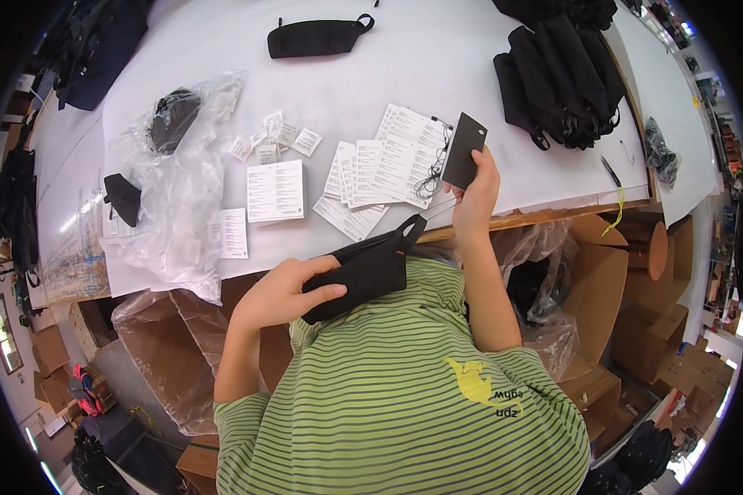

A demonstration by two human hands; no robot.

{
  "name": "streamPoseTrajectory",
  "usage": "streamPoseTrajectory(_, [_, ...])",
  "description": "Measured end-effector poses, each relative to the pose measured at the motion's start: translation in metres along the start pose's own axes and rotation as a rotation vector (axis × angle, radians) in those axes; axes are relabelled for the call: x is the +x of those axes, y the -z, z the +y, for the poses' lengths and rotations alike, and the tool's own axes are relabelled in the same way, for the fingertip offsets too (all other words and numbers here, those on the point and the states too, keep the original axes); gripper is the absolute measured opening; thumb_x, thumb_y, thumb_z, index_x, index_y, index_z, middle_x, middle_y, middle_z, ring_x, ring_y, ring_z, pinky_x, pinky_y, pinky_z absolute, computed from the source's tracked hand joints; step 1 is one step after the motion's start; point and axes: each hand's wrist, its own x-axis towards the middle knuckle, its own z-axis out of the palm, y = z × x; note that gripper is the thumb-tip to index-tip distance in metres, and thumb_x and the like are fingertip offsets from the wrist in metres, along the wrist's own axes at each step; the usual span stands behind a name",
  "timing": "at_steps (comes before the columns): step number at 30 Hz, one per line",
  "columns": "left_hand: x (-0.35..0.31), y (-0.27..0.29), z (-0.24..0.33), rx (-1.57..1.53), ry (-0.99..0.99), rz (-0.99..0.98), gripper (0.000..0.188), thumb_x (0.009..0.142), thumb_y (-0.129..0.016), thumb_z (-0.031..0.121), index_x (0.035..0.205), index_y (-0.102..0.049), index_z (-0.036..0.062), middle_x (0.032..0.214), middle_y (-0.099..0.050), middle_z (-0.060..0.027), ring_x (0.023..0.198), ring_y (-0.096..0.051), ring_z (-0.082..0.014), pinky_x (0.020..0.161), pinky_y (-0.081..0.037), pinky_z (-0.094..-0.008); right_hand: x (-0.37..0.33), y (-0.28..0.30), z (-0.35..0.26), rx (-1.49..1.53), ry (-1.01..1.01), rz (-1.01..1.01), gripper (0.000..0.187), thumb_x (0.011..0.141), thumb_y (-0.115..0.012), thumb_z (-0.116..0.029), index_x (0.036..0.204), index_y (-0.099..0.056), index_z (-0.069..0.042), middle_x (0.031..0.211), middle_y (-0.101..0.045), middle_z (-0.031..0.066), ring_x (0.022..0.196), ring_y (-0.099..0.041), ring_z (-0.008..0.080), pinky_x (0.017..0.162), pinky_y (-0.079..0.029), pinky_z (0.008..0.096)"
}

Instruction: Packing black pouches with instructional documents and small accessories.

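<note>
My left hand [285, 293] is closed on a black zip pouch [367, 272], held at the table's near edge against my striped shirt. A fabric loop [409, 233] sticks up from the pouch's right end. My right hand [475, 194] pinches a black hang tag [465, 151] between thumb and fingers. Thin string runs from the tag toward the loop; whether it passes through cannot be made out. Just left of the tag, black strings [428, 183] lie on fanned white printed cards [392, 161]. A squared stack of similar cards [275, 191] sits farther left.
Small white labels [276, 132] lie behind the stack. A clear plastic bag [169, 190] with black pieces covers the left. Another black pouch [318, 38] lies far back; a pouch pile [557, 82] stands right. Thread snips [610, 172] rest near the right edge. Cardboard boxes [594, 322] stand below.
</note>
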Motion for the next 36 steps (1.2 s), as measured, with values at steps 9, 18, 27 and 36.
streamPoseTrajectory(9, [-0.002,-0.004,0.013,0.199,-0.025,0.256,0.026,0.085,-0.063,0.025,0.097,-0.061,0.0028,0.071,-0.059,-0.0175,0.061,-0.055,-0.0319,0.057,-0.042,-0.0347,0.010,0.012,-0.004,-0.018,-0.025,-0.093,0.023,0.096,-0.049,-0.026,0.088,-0.055,-0.005,0.067,-0.060,0.0033,0.050,-0.051,0.0080,0.042,-0.034,0.0210])
streamPoseTrajectory(18, [0.002,-0.009,0.018,0.275,-0.103,0.195,0.023,0.085,-0.062,0.024,0.096,-0.061,0.0033,0.077,-0.061,-0.0152,0.069,-0.057,-0.0344,0.061,-0.045,-0.0370,0.002,-0.001,0.011,-0.172,0.001,0.119,0.028,0.095,-0.054,-0.031,0.078,-0.050,-0.008,0.054,-0.044,-0.0042,0.044,-0.034,0.0029,0.041,-0.025,0.0187])
streamPoseTrajectory(27, [0.005,-0.012,0.014,0.350,-0.159,0.218,0.022,0.086,-0.061,0.026,0.095,-0.062,0.0053,0.077,-0.062,-0.0124,0.075,-0.058,-0.0321,0.068,-0.045,-0.0387,0.010,0.005,0.014,-0.219,0.070,0.041,0.030,0.096,-0.054,-0.029,0.077,-0.048,-0.007,0.054,-0.047,-0.0041,0.046,-0.034,0.0002,0.042,-0.023,0.0195])
streamPoseTrajectory(36, [0.006,-0.016,0.018,0.355,-0.163,0.205,0.022,0.082,-0.065,0.024,0.094,-0.064,0.0044,0.075,-0.061,-0.0129,0.073,-0.058,-0.0313,0.065,-0.045,-0.0370,0.012,0.004,0.024,-0.181,0.067,0.076,0.028,0.095,-0.056,-0.027,0.079,-0.048,-0.006,0.056,-0.052,-0.0018,0.046,-0.039,0.0019,0.042,-0.028,0.0189])
